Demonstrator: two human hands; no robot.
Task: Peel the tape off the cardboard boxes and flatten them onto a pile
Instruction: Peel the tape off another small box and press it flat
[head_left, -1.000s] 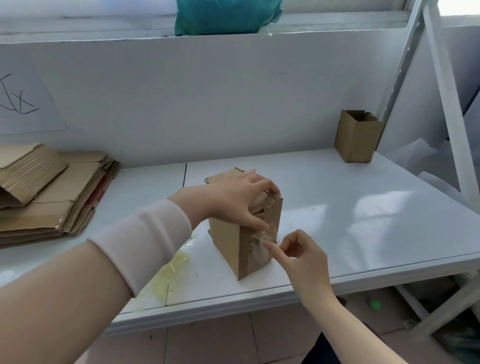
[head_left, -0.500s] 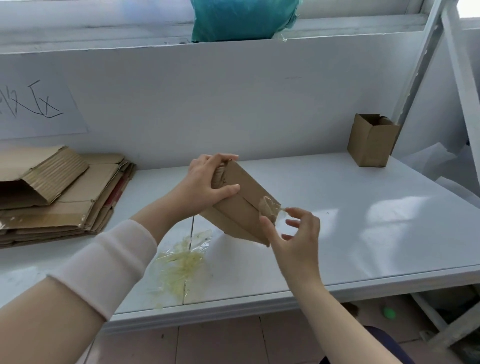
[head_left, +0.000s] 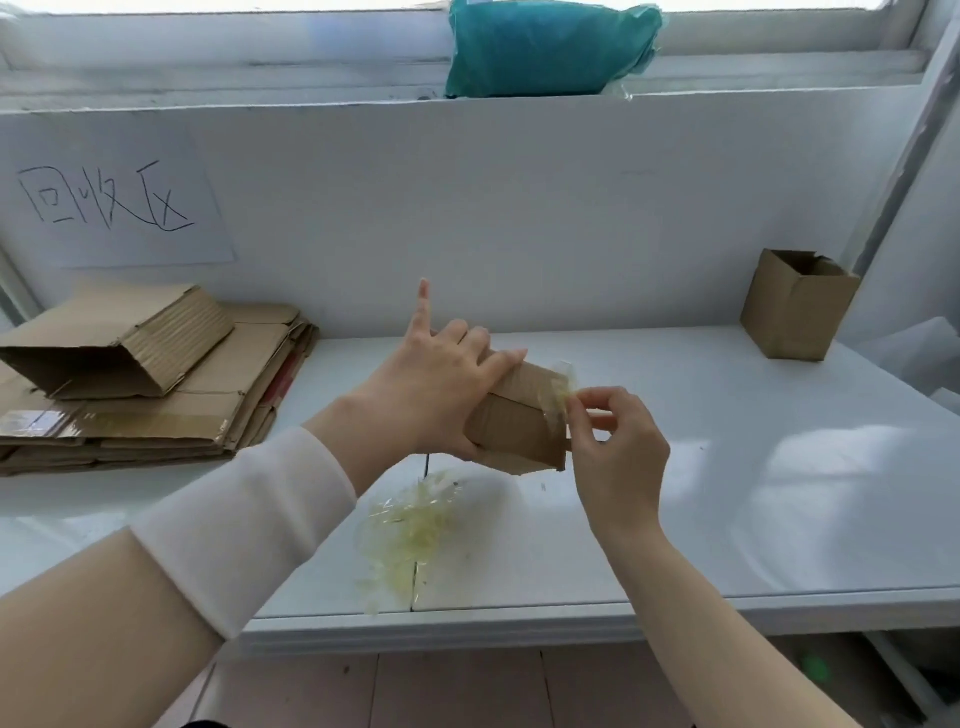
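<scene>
Cardboard box (head_left: 519, 421) gripped in left hand (head_left: 436, 395); right hand (head_left: 618, 452) pinches its clear tape (head_left: 563, 387).

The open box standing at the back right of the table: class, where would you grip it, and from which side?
Probably grip the box by its upper rim, coming from above. It stands upright on the table with its top open, so fingers can go inside one wall and the thumb outside. The wall close behind makes a rear approach awkward.
</scene>
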